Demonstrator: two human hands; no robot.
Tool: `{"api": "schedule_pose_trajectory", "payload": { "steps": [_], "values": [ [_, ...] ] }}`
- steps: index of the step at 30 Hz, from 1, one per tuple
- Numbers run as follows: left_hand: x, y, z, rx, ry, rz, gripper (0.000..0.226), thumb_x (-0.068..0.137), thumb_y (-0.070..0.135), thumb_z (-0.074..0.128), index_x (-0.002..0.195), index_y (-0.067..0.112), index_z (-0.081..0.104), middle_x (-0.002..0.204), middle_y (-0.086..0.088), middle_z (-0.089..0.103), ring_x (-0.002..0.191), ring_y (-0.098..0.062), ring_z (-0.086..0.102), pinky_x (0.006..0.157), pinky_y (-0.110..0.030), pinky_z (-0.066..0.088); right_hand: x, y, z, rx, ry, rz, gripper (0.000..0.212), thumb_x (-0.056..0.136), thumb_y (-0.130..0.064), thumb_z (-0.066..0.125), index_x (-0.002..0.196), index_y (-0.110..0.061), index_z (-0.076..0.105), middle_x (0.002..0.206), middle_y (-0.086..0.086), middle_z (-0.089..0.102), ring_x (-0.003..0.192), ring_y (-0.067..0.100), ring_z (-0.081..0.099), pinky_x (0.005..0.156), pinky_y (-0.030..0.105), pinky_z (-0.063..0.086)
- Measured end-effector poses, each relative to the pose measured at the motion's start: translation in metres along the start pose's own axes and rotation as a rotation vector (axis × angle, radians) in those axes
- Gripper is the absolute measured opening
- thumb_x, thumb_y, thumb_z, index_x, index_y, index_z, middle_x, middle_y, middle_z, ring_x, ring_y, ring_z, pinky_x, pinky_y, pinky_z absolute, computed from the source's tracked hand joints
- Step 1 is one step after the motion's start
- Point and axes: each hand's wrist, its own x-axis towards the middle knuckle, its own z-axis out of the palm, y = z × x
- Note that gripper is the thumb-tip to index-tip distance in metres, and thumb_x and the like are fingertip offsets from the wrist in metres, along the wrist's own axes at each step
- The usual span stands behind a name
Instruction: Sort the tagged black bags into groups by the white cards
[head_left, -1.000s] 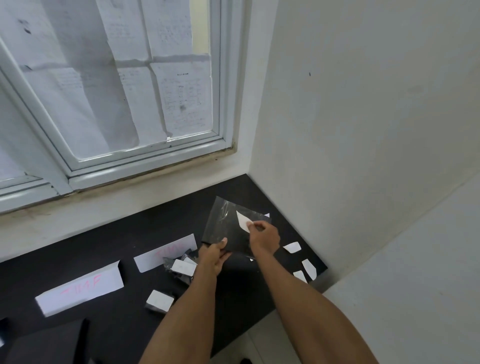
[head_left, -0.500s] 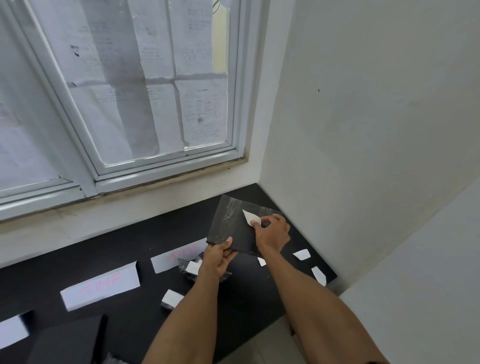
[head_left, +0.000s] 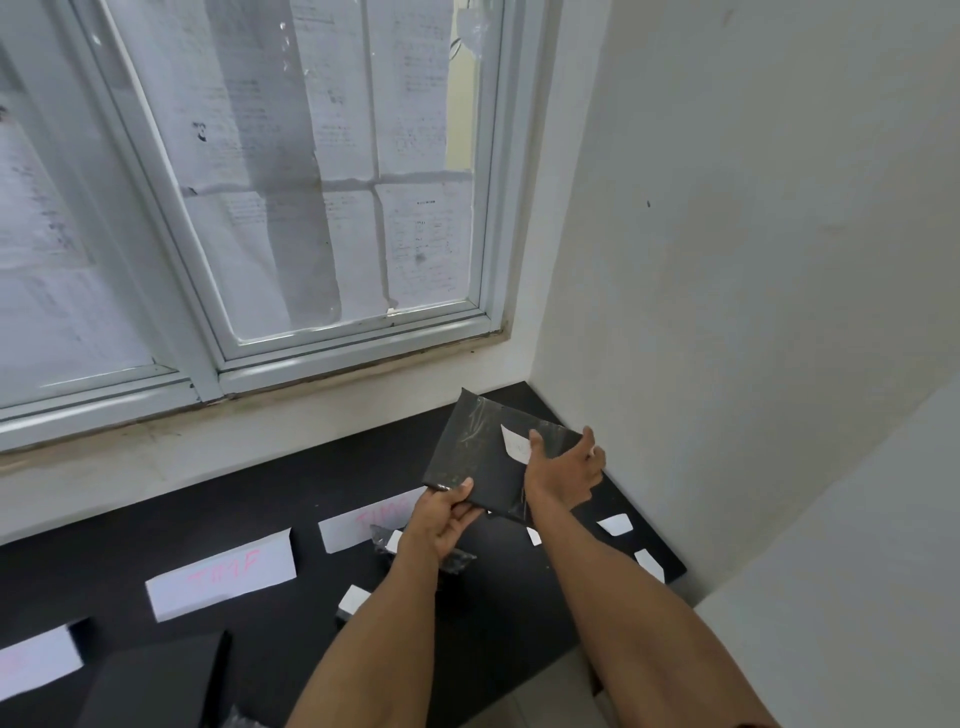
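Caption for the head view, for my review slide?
The left hand and right hand grip a tagged black bag over the black counter, near white cards with pink lettering.

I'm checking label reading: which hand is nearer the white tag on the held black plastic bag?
Right. The right hand has its thumb at the white tag; the left hand grips the black plastic bag at its lower corner, away from it.

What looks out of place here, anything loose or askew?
Small white slips lie scattered on the black counter below the right hand, seemingly attached to no bag; one sits near its edge. The held black bag looks intact.
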Motion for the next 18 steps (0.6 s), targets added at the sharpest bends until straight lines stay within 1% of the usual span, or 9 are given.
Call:
{"api": "schedule_pose_trajectory", "payload": {
  "steps": [3,5,7,8,11,12,14,16,18],
  "values": [
    [0.0,0.004,-0.001,-0.002,-0.01,0.017,0.04,0.09,-0.007,0.055,0.129,0.002,0.047,0.105,-0.016,0.065,0.091,-0.028,0.065,0.074,-0.039,0.06,-0.002,-0.001,-0.005,0.141,-0.066,-0.034,0.071,0.088,-0.038,0.065,0.147,-0.016,0.03,0.147,0.016,0.037,0.131,0.033,0.043,0.101,0.043,0.041],
    [0.002,0.006,-0.003,-0.016,-0.006,0.03,0.04,0.091,-0.007,0.054,0.128,0.003,0.048,0.104,-0.016,0.065,0.091,-0.028,0.065,0.086,-0.044,0.054,-0.006,0.003,-0.007,0.17,-0.108,-0.114,0.073,0.087,-0.032,0.068,0.147,-0.015,0.03,0.148,0.014,0.036,0.134,0.031,0.041,0.105,0.038,0.038],
    [0.004,0.008,-0.007,-0.036,-0.001,0.043,0.04,0.091,-0.008,0.053,0.129,0.003,0.048,0.104,-0.016,0.065,0.091,-0.029,0.065,0.091,-0.045,0.049,-0.01,0.004,-0.008,0.184,-0.159,-0.161,0.079,0.083,-0.03,0.073,0.148,-0.016,0.029,0.15,0.012,0.036,0.137,0.029,0.037,0.107,0.036,0.036],
    [0.004,0.009,-0.009,-0.041,0.004,0.047,0.04,0.091,-0.008,0.053,0.129,0.002,0.048,0.103,-0.016,0.065,0.089,-0.028,0.066,0.089,-0.044,0.051,-0.011,0.005,-0.008,0.189,-0.183,-0.17,0.084,0.08,-0.029,0.076,0.148,-0.017,0.029,0.149,0.011,0.036,0.138,0.027,0.037,0.108,0.035,0.035],
    [0.004,0.012,-0.015,-0.047,0.022,0.041,0.042,0.091,-0.007,0.054,0.131,0.001,0.047,0.102,-0.016,0.066,0.086,-0.027,0.068,0.078,-0.042,0.058,-0.011,0.007,-0.008,0.184,-0.233,-0.189,0.1,0.068,-0.032,0.085,0.148,-0.02,0.028,0.145,0.007,0.039,0.134,0.023,0.039,0.105,0.03,0.035],
    [0.004,0.013,-0.016,-0.05,0.024,0.036,0.042,0.091,-0.007,0.054,0.131,0.001,0.047,0.103,-0.016,0.066,0.089,-0.028,0.067,0.075,-0.041,0.059,-0.011,0.007,-0.007,0.156,-0.233,-0.198,0.104,0.064,-0.037,0.086,0.148,-0.021,0.027,0.145,0.006,0.039,0.134,0.022,0.038,0.105,0.031,0.035],
    [0.002,0.015,-0.019,-0.05,0.01,0.033,0.042,0.09,-0.007,0.055,0.131,0.002,0.047,0.105,-0.016,0.066,0.092,-0.029,0.066,0.074,-0.04,0.06,-0.012,0.004,-0.002,0.026,-0.194,-0.194,0.109,0.062,-0.054,0.082,0.148,-0.023,0.025,0.148,0.007,0.035,0.137,0.026,0.034,0.107,0.045,0.035],
    [0.0,0.017,-0.019,-0.039,-0.014,0.034,0.04,0.09,-0.007,0.055,0.128,0.004,0.047,0.107,-0.017,0.065,0.093,-0.029,0.065,0.081,-0.042,0.055,-0.015,-0.002,0.004,-0.106,-0.146,-0.133,0.109,0.064,-0.067,0.073,0.149,-0.022,0.02,0.152,0.011,0.029,0.14,0.032,0.029,0.107,0.056,0.033],
    [-0.003,0.019,-0.019,-0.023,-0.027,0.034,0.036,0.09,-0.007,0.054,0.123,0.006,0.048,0.106,-0.016,0.064,0.093,-0.029,0.064,0.089,-0.043,0.05,-0.02,-0.008,0.009,-0.192,-0.092,-0.086,0.11,0.065,-0.074,0.066,0.149,-0.022,0.017,0.155,0.014,0.022,0.142,0.034,0.024,0.11,0.056,0.029]
  ]
}}
